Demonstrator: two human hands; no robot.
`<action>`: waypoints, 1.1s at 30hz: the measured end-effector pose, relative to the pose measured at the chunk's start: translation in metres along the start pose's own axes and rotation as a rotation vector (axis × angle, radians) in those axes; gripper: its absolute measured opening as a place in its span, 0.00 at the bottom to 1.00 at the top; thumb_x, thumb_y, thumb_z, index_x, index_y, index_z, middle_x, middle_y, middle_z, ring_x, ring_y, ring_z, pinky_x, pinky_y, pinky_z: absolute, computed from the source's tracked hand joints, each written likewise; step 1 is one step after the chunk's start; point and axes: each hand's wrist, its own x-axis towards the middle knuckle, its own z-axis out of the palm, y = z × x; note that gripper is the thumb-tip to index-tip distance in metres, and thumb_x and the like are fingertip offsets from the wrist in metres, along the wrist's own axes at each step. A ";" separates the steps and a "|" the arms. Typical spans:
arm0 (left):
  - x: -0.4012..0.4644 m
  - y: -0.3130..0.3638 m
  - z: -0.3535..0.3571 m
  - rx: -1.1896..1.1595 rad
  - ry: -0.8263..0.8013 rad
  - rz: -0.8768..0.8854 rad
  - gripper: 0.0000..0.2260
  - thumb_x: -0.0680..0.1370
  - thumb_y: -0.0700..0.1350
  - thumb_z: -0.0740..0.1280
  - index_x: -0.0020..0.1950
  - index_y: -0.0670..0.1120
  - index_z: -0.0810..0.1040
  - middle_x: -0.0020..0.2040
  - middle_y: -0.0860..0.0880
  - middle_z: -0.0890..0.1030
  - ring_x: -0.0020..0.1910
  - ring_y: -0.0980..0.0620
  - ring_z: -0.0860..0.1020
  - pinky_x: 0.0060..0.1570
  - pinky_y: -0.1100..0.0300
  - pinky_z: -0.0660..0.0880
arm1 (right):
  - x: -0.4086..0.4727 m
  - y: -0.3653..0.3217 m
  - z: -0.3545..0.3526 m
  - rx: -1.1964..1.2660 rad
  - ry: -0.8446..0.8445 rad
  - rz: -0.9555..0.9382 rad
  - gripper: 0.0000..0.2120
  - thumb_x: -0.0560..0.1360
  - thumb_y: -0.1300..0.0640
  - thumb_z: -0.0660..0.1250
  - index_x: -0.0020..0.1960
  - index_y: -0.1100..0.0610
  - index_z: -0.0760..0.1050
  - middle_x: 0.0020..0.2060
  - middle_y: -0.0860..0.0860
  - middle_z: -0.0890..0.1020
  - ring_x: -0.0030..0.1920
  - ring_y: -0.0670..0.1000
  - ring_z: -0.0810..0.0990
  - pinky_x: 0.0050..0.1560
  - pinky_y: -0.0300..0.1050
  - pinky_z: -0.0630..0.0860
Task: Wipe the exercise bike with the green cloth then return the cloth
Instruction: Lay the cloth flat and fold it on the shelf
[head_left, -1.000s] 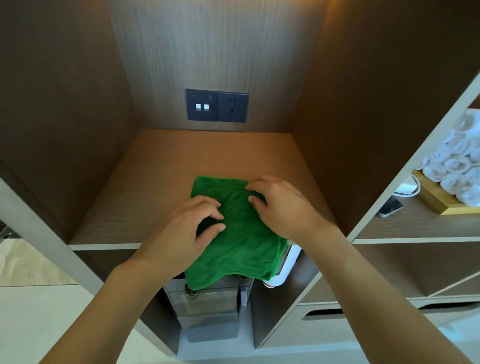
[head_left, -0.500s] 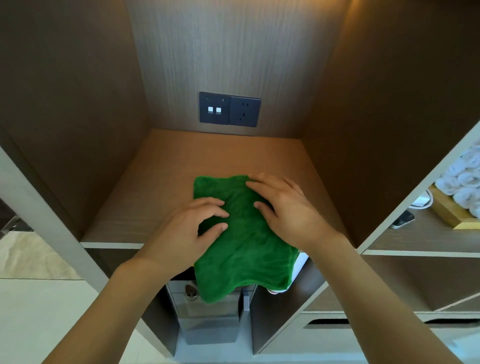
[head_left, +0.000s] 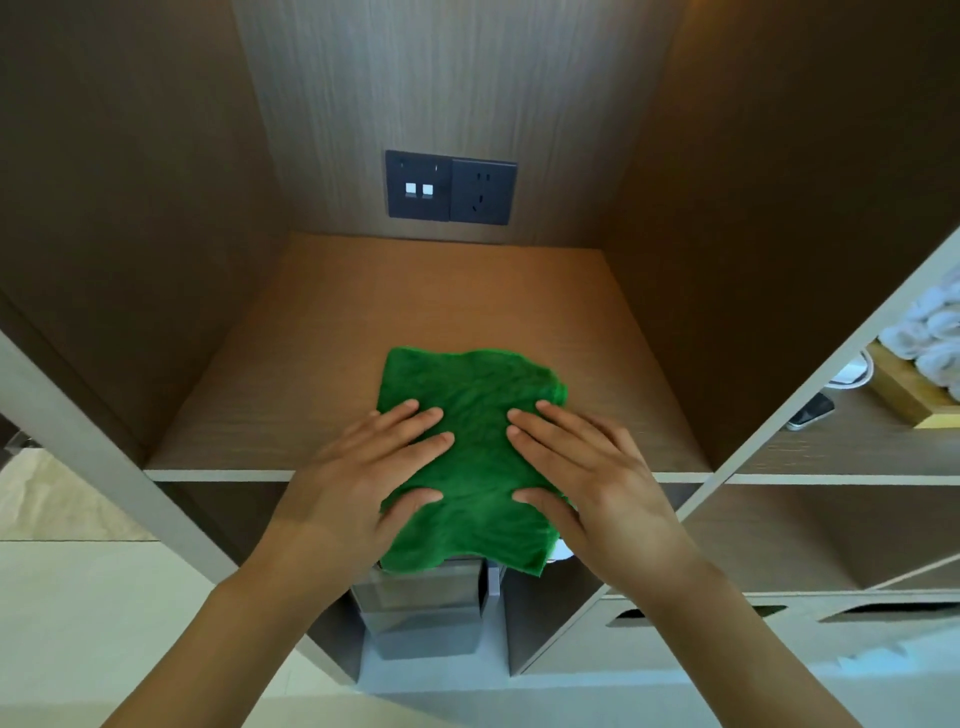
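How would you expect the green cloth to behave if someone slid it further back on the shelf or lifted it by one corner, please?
The green cloth would probably flop and bunch rather than slide as one piece: its near edge already droops over the shelf front. It looks light and fuzzy, so likely grippy. The left hand and right hand lie flat on it.

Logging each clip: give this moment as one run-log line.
phase: returning cloth | folded green microfibre cloth: on wooden shelf, near edge overhanging | left hand: flat on cloth | right hand: flat on cloth
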 end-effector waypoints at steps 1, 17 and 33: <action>-0.001 0.003 0.000 0.032 0.007 0.026 0.22 0.82 0.56 0.63 0.72 0.48 0.79 0.75 0.52 0.75 0.77 0.51 0.71 0.76 0.51 0.66 | 0.000 -0.002 0.000 -0.018 0.030 -0.017 0.20 0.82 0.51 0.71 0.73 0.55 0.78 0.74 0.47 0.77 0.77 0.51 0.72 0.71 0.59 0.72; 0.091 -0.006 -0.083 -0.063 0.146 -0.182 0.19 0.79 0.52 0.73 0.70 0.53 0.80 0.64 0.55 0.81 0.65 0.56 0.77 0.67 0.50 0.75 | 0.098 0.024 -0.059 0.136 0.104 0.299 0.12 0.80 0.62 0.71 0.63 0.57 0.82 0.58 0.50 0.82 0.57 0.53 0.82 0.60 0.57 0.79; 0.048 -0.024 -0.021 -0.316 -0.076 -0.119 0.18 0.81 0.35 0.70 0.67 0.53 0.83 0.67 0.61 0.80 0.73 0.67 0.70 0.74 0.72 0.61 | 0.054 0.011 -0.014 0.174 -0.058 0.168 0.14 0.78 0.62 0.75 0.62 0.52 0.86 0.64 0.44 0.85 0.68 0.49 0.81 0.66 0.53 0.80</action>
